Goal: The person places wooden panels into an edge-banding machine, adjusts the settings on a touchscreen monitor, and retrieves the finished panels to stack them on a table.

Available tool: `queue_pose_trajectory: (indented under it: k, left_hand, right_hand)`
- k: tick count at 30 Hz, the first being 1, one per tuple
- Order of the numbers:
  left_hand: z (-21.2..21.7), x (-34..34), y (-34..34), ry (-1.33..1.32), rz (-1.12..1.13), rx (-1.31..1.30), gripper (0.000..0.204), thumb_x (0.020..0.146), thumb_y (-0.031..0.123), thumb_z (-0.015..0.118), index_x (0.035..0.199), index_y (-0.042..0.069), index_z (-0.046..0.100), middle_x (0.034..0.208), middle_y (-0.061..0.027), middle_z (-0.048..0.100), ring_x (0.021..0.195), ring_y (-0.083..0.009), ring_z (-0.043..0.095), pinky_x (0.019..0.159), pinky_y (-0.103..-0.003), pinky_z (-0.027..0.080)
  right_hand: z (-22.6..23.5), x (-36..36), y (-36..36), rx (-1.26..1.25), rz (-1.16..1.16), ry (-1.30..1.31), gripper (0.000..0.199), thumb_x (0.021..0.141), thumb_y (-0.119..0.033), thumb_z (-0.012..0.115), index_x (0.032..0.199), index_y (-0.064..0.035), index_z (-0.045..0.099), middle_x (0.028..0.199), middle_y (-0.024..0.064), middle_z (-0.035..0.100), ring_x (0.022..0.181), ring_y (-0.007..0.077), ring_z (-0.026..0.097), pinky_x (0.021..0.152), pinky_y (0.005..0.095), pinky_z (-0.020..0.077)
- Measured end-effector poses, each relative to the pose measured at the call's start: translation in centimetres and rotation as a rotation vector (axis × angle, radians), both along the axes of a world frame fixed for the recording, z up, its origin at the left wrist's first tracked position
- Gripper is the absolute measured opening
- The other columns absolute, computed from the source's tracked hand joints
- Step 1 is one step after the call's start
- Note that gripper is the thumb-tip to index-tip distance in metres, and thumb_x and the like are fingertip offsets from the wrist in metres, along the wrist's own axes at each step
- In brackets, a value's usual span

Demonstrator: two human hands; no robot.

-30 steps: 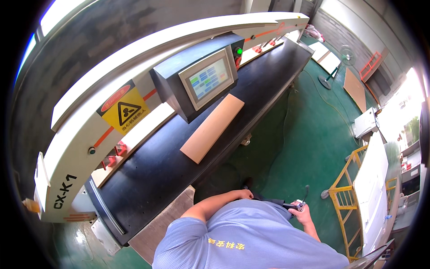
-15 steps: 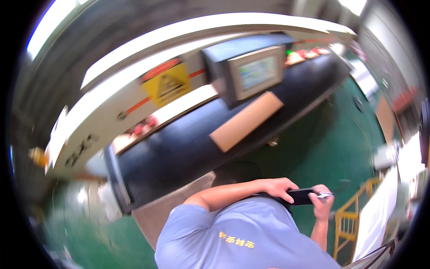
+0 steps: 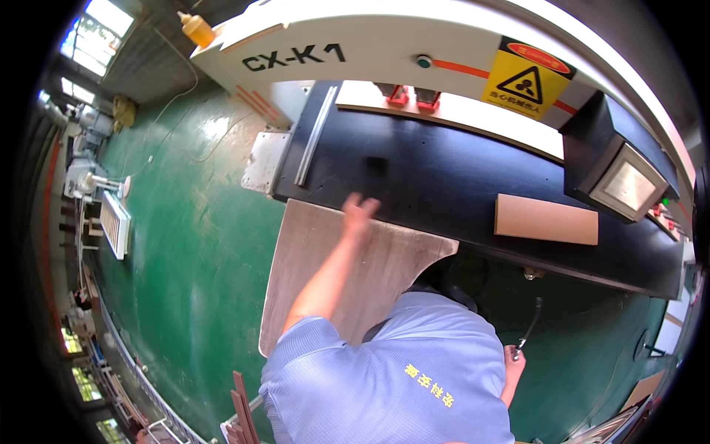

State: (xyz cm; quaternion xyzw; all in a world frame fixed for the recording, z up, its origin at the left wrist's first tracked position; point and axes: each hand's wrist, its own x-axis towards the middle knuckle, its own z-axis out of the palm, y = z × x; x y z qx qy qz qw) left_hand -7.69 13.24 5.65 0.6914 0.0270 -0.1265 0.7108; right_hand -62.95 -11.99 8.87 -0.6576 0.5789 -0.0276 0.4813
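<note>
My left hand reaches over the near edge of the black machine table, blurred, with its fingers apart and nothing in them. Just beyond the fingertips is a small dark rectangular object, smeared; whether it touches the table cannot be told. Down at my right side, my right hand is closed around the lower end of a slim silver-and-black tool, which points up and away; its exact kind is unclear. A wood-grain board juts from the table's near edge under my left forearm.
A brown flat panel lies on the table towards the right, near a black control box with a screen. A metal bar lies along the left end. The white machine beam spans the far side. Green floor surrounds it.
The view has swung left. My hands, earlier together at a dark flat object, are now apart; the left has let go and stretched over the table, while the right keeps the slim tool.
</note>
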Motion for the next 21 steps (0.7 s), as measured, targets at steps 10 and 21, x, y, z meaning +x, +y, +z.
queue_pose_trajectory:
  k: [10,21]
  left_hand:
    - [-5.4,18.6,21.9,0.025,0.422,0.344,0.041,0.076,0.005,0.065,0.116,-0.003,0.059,0.094,-0.0141,0.069,0.069,-0.0226,0.067,0.051,-0.033,0.053]
    - [-10.9,20.7,23.0,0.200,0.781,0.096,0.046,0.083,0.007,0.066,0.126,-0.004,0.056,0.110,-0.0169,0.067,0.082,-0.0278,0.069,0.060,-0.038,0.057]
  right_hand:
    - [-7.4,-2.1,-1.2,0.023,0.178,0.169,0.023,0.099,-0.020,0.065,0.110,0.0003,0.067,0.080,0.0018,0.063,0.077,0.0118,0.063,0.067,0.0313,0.0530]
    - [-8.6,-1.8,-0.6,0.075,0.106,0.101,0.025,0.101,-0.022,0.062,0.112,0.0000,0.066,0.085,0.0034,0.065,0.081,0.0126,0.064,0.067,0.0312,0.0534]
